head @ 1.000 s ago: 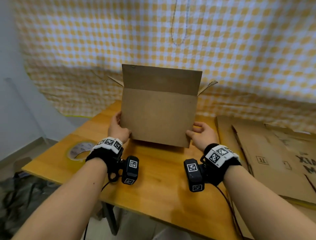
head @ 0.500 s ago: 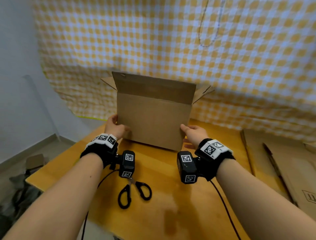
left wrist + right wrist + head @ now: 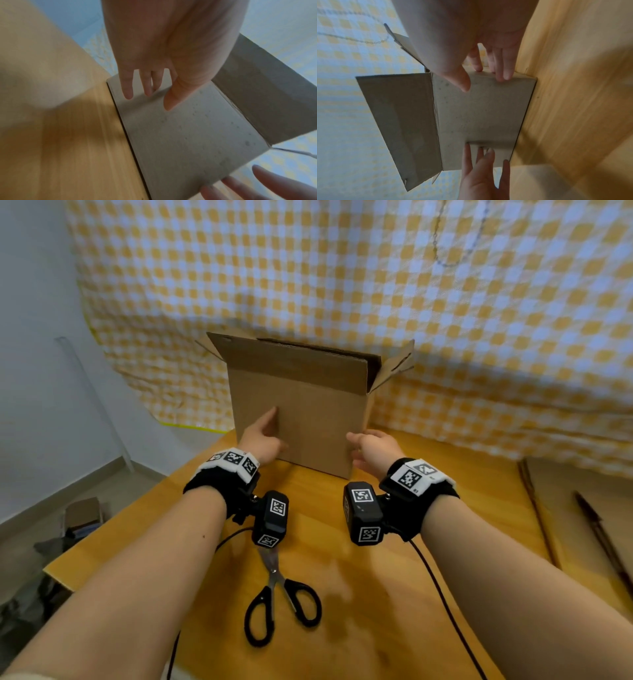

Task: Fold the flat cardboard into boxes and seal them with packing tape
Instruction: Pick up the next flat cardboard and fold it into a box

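A brown cardboard box stands upright on the wooden table, its top flaps open. My left hand lies against the lower left of the box's front face, fingers straight. In the left wrist view the left hand has its thumb and fingers flat on the box near its left edge. My right hand sits at the lower right corner. In the right wrist view the right hand touches that edge of the box with straight fingers, thumb out in front.
Black-handled scissors lie on the table between my forearms. Flat cardboard sheets are stacked at the right. A yellow checked cloth hangs close behind the box. Wrist camera cables trail over the table. The table's left edge is near.
The box has shifted toward the back left of the table and turned a little, so its right side shows. My left hand moved from the box's left edge onto its front face.
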